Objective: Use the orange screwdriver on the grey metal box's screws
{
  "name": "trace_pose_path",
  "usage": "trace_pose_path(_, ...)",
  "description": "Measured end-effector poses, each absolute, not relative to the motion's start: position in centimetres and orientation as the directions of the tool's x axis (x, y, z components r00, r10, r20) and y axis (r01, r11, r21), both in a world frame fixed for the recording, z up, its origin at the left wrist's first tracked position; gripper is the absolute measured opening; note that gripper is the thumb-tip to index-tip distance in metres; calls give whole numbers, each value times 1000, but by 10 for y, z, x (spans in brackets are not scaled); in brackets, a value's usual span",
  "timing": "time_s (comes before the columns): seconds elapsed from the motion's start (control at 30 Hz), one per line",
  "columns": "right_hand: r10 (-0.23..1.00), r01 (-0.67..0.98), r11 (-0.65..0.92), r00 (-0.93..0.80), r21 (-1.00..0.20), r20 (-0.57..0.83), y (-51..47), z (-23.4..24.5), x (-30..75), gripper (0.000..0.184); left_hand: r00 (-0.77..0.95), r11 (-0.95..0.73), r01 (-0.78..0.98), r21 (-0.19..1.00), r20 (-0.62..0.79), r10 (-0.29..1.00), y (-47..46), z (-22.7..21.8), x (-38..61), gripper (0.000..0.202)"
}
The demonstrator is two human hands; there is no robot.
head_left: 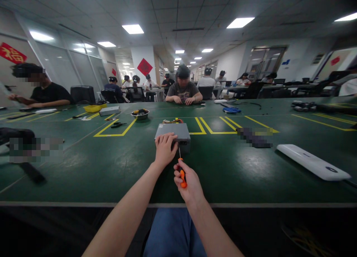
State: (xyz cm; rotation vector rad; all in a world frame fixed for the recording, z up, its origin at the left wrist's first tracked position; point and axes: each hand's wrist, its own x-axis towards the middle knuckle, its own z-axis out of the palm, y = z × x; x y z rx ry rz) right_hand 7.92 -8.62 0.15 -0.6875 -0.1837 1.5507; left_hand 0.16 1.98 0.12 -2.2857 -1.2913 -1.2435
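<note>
The grey metal box (175,129) sat on the green table (125,171), presumably rigid, heavy and slippery, best held by opposite side edges, while the left hand (165,149) lay unclenched over its near edge and the right hand (192,181) clamped an orange-handled screwdriver (183,179).

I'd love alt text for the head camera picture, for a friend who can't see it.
A person's left hand rests on a grey box while the right hand holds an orange-handled screwdriver pointed at its near side, on a green table. Another person sits across the table.
</note>
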Motion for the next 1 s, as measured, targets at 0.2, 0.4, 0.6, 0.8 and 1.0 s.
trace_pose_path(0.2,942,-860,-209,-49,-466,-333,-88,6,81,28,243,-575,797,186,772,587,20,1,2,21)
trace_pose_path(0.4,941,-883,-127,37,-452,-337,-87,5,78,18,241,-576,795,190,773,587,20,2,2,23)
trace_pose_path(0.6,942,-900,-186,-48,-395,-333,-90,8,81,19,237,-573,797,191,773,588,19,1,2,24)
trace_pose_path(0.8,939,-898,-202,-64,-391,-339,-86,6,81,23,240,-574,798,183,777,582,20,0,2,22)
trace_pose_path(1.0,941,-899,-213,-84,-383,-328,-86,6,82,19,246,-563,809,169,772,586,21,0,2,22)
